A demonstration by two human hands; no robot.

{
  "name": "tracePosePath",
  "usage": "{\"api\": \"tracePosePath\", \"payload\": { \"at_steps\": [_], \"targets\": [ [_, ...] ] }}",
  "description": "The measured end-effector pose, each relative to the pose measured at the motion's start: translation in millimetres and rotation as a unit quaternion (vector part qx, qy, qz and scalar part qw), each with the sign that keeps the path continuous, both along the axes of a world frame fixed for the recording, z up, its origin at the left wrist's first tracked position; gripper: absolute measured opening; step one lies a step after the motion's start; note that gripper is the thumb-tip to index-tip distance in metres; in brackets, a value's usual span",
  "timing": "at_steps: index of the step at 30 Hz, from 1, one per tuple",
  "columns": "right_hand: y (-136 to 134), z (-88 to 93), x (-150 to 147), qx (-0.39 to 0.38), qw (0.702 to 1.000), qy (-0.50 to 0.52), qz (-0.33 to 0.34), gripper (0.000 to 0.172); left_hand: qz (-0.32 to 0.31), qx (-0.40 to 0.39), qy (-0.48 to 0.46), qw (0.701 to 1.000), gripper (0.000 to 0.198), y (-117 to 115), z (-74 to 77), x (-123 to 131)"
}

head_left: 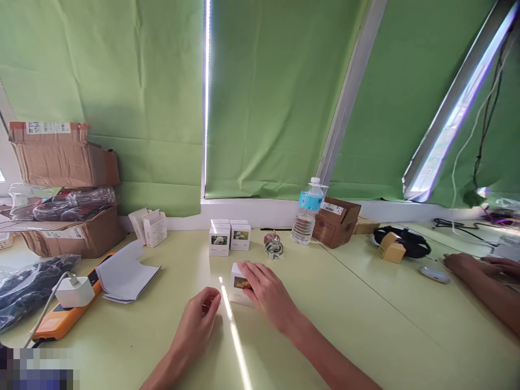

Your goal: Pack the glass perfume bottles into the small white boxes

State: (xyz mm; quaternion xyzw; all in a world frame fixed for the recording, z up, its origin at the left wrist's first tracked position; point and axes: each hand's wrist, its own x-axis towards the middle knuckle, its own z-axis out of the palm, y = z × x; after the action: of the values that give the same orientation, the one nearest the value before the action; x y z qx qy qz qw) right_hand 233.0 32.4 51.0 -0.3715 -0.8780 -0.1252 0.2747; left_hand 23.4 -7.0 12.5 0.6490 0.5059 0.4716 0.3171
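Observation:
My right hand [266, 295] rests over a small white box [239, 283] with an orange flower picture on its front. Its fingers lie across the top and the thumb is at the near right side. To the left, my left hand [197, 314] is curled above the table, a little apart from that box. A small dark reddish bit shows inside its fingers, too little to name. Farther back stand similar white boxes with flower pictures, one [219, 242] at left and another [240, 237] at right. Beside them sits a small shiny ornament [273, 245], silvery below and reddish on top.
A water bottle [304, 216] and a cardboard box [336, 222] stand at the back. White cartons [155, 228], folded paper [128, 273] and an orange device [60, 322] with a charger [75, 292] lie left. At right are a mouse [434, 274] and another person's hand [463, 264].

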Motion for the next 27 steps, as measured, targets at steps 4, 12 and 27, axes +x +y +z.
{"api": "tracePosePath", "payload": {
  "at_steps": [4, 12, 27],
  "targets": [
    [58.3, -0.5, 0.9, 0.028, 0.998, -0.04, -0.04, 0.064, -0.022, -0.002, 0.031, 0.999, 0.039, 0.0, -3.0, -1.1],
    [138.5, -8.3, -4.6, 0.064, 0.994, -0.065, -0.063, 0.058, -0.055, 0.001, 0.052, 0.997, 0.038, 3.5, -4.0, -3.0],
    [68.6, -29.7, -48.7, -0.069, 0.981, 0.179, -0.019, 0.029, -0.032, 0.012, 0.044, 0.998, 0.03, 9.6, -5.0, -6.6]
  ]
}}
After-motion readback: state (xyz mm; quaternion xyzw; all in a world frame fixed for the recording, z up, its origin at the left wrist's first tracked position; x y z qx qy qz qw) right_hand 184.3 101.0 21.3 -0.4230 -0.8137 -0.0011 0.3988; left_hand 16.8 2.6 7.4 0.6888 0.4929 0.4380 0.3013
